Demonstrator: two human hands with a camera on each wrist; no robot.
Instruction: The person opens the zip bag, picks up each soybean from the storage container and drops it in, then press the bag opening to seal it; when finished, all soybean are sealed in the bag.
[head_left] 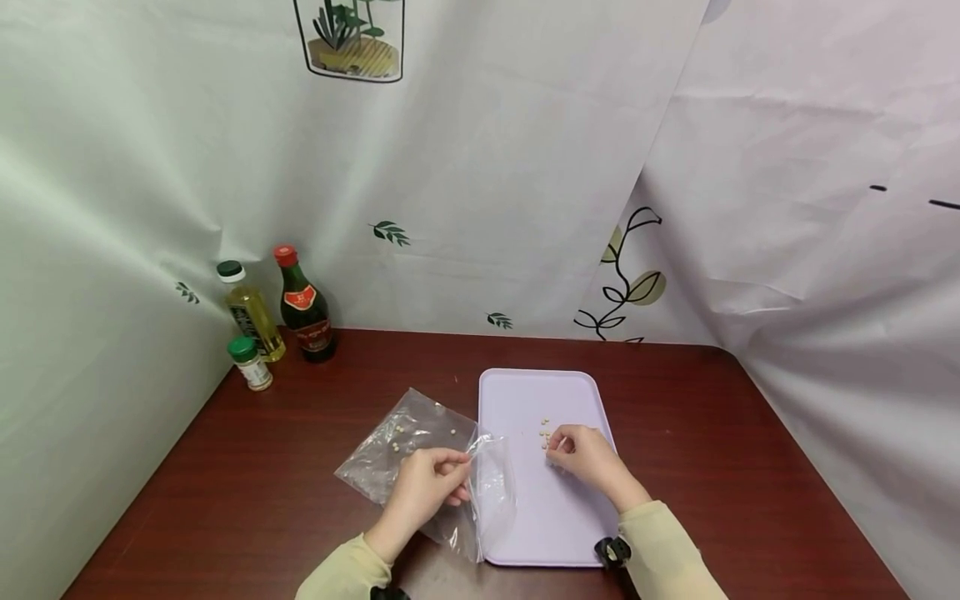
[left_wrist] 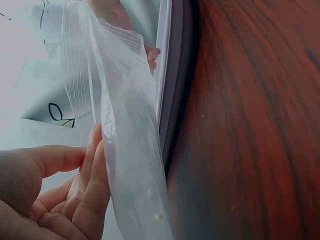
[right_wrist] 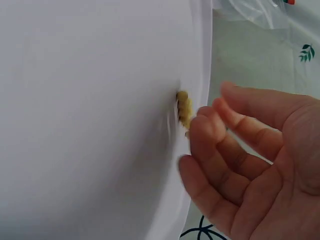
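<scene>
My left hand (head_left: 427,487) pinches the upper edge of a clear zip bag (left_wrist: 132,105) between thumb and fingers. A few small, round, yellowish beans (head_left: 399,430) lie inside the bag, whose open end overlaps the left side of a pale lilac tray (head_left: 540,508). Over the tray, my right hand (head_left: 588,458) has its fingers loosely bent, the fingertips right at a small group of similar beans (head_left: 545,433). In the right wrist view those beans (right_wrist: 184,107) sit just beyond the fingertips, and nothing shows between thumb and forefinger.
At the back left of the dark red wooden table (head_left: 247,467) stand an oil bottle (head_left: 255,317), a dark green bottle with a red cap (head_left: 307,312) and a small green-lidded jar (head_left: 251,365). A white patterned cloth (head_left: 480,167) hangs behind and beside the table.
</scene>
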